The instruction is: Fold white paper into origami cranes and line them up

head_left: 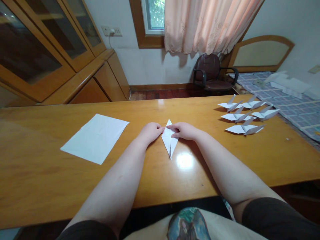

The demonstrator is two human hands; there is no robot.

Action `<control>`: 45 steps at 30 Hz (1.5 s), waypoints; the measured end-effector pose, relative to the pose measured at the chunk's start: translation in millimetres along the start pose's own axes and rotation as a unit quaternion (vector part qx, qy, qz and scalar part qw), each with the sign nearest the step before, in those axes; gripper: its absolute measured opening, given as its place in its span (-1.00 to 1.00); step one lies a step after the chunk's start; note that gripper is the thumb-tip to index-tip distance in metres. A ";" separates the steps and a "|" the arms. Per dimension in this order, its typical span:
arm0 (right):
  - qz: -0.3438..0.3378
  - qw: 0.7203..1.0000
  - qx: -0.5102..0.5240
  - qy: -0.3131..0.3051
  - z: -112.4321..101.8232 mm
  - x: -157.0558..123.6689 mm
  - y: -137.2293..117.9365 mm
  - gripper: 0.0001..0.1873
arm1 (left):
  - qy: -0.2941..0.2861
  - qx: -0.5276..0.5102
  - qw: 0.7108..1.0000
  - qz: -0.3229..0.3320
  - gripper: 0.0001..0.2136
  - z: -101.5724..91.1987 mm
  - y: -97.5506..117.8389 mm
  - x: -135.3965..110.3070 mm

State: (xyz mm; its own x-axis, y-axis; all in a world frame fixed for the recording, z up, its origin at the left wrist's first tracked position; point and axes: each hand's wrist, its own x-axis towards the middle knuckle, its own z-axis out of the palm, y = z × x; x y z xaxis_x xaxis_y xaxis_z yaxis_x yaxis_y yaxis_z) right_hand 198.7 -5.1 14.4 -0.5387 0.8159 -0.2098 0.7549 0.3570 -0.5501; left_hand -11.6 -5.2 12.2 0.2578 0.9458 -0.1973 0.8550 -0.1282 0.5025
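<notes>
A white paper folded into a long diamond point(170, 141) lies on the wooden table point(40, 166) in front of me. My left hand point(150, 131) is curled at the diamond's left corner, fingertips pinching its edge. My right hand point(184, 130) rests on the upper right part of the paper, fingers pressed together on the fold. Both forearms stretch across the table from its near edge.
A flat white sheet point(96, 137) lies to the left. Several folded paper cranes point(243, 116) stand at the right. Beyond the table are a dark office chair point(212, 73), a wooden cabinet point(50, 56), a curtained window and a bed point(295, 103) at right.
</notes>
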 end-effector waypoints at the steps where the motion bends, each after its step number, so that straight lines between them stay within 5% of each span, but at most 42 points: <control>1: 0.001 1.000 -0.004 0.002 0.4 0.3 -0.2 -0.38 | -0.002 -0.001 1.000 -0.002 -0.61 -0.5 0.7 -1.3; 7: -0.001 0.999 -0.025 0.027 5.2 2.7 -0.4 -0.44 | 0.014 -0.008 1.000 0.006 -0.75 -0.9 3.8 -5.4; 14: 0.063 0.992 -0.028 0.108 11.9 5.9 2.6 -0.06 | -0.050 -0.051 0.997 0.010 -0.79 -3.8 -0.1 -6.1; 22: 0.097 0.960 0.125 0.232 12.1 11.8 13.1 -0.64 | -0.079 -0.078 0.992 0.052 -0.86 0.3 -2.9 -4.4; 26: 0.064 0.953 0.266 0.131 5.6 6.9 18.4 -0.68 | -0.073 -0.057 0.995 0.047 -0.85 -0.4 -0.8 -4.7; 29: 0.048 0.958 0.278 0.052 1.7 2.7 17.5 -0.75 | -0.072 -0.049 0.995 0.051 -0.86 -0.9 -1.0 -4.8; 37: 0.106 0.987 0.073 0.099 4.9 6.0 4.2 -0.78 | -0.028 -0.018 0.996 0.088 -0.75 -1.3 1.1 -5.0; 45: 0.133 0.986 0.001 0.101 3.2 4.6 -3.9 -0.76 | -0.050 0.016 0.997 0.060 -0.79 -0.1 3.7 -3.5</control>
State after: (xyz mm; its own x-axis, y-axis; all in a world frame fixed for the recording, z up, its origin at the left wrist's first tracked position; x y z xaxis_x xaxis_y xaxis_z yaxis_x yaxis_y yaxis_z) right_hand 192.1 -4.1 13.0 -0.2369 0.9543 -0.1825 0.8585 0.1177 -0.4991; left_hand -9.4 -9.0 14.9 0.4006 0.8891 -0.2213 0.8289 -0.2487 0.5011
